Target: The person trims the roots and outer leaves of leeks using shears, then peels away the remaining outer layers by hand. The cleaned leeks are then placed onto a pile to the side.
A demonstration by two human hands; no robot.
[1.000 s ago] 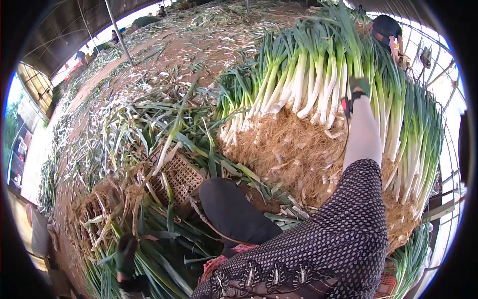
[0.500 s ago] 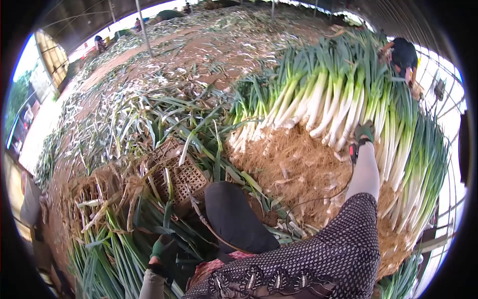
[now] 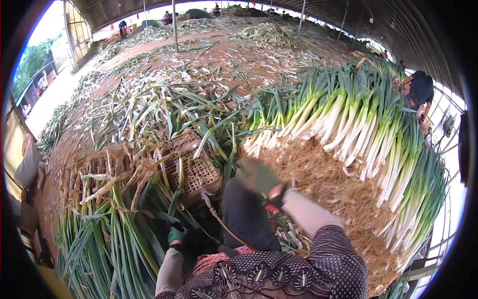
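My right hand, in a green glove, is over my bent dark knee, smeared by motion. I cannot make out its fingers or anything in them. My left hand, also green-gloved, is low beside the unpeeled leeks, among their dark leaves; its fingers are mostly hidden. A thin hose with a metal nozzle crosses between my hands and over my thigh. To the right, a big fan-shaped heap of leeks shows clean white stalks, with pale brown roots turned towards me.
A tan plastic crate stands tilted in front of my knee. Loose leaf scraps cover the ground beyond. One person bends behind the heap at right; others sit far back. A metal post rises at the back.
My right hand has left the white stalks of the heap and swung left, back over my knee. My left hand stays low among the leaves. The camera view has shifted.
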